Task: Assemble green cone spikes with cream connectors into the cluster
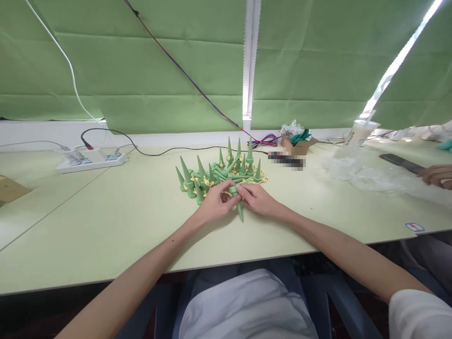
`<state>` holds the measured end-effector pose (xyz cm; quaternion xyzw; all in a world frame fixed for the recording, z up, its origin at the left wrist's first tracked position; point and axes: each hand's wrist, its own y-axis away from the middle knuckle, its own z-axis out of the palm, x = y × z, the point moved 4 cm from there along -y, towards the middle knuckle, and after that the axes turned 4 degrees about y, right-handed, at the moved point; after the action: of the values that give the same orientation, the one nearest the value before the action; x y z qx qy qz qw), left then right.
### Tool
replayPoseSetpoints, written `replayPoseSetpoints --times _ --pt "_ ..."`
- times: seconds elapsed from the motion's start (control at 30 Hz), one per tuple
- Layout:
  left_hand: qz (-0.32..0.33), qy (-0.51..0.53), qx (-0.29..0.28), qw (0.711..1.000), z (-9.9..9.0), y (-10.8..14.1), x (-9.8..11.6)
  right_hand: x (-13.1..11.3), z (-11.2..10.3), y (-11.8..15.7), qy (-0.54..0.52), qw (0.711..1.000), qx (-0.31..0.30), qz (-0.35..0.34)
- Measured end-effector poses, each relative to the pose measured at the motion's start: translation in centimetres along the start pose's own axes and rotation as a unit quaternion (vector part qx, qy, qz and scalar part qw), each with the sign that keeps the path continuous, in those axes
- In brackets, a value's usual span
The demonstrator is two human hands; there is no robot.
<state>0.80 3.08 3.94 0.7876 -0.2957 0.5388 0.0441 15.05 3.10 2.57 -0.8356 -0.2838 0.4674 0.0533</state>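
Pale tabletop (106, 235): clock read from the held spike, 12 toward the green window blinds (158, 66).
Spike cluster (183, 172): just beyond the knuckles, spread from 10 to 1 o'clock; closest in the way, near edge partly covered by the left hand (216, 201).
White power strip (106, 163): between 9 and 10 o'clock, plugs seated; black cable (155, 155) running behind the cluster.
Brown cardboard (12, 189): at 9 o'clock, cut off by the view's edge.
Red-and-blue wire coil (268, 140): at 1 o'clock.
Small cardboard box (298, 149): between 1 and 2 o'clock, filled with dark-green material and crumpled clear plastic; pixelated dark object (286, 160) just before it.
Drink cup with straw (360, 135): at 2 o'clock, near a clear plastic bag (367, 174).
Phone-like dark slab (402, 162): between 2 and 3 o'clock, at another person's hand (439, 176).
Held spike (240, 211): at the clock's centre, between both hands; light green, smooth, tapered, with a wider collar; tip aimed between 5 and 6 o'clock.
Left grip: thumb and forefinger closed around the collar.
Right hand (260, 200): fingertips pinched together on the collar's other side; anything smaller beneath, hidden.
Spike count: one in hand, roughly a dozen upright, several lying, too overlapped for exactness.
Yellow pieces (206, 180): many, small, scattered among the spikes; uncountable from here.
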Motion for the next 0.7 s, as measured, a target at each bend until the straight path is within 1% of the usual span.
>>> replayPoseSetpoints --times 0.27,0.4,0.7 --pt "-0.012 0.007 -0.009 1.000 0.04 0.07 -0.09 -0.02 0.00 0.06 0.004 1.000 -0.015 0.005" --pt "-0.004 0.006 -0.008 1.000 0.08 0.06 0.02 -0.09 -0.08 0.06 0.005 1.000 -0.013 0.006" --pt "0.005 -0.022 0.028 0.999 0.08 0.19 -0.24 -0.29 -0.23 0.06 -0.026 1.000 0.007 0.009"
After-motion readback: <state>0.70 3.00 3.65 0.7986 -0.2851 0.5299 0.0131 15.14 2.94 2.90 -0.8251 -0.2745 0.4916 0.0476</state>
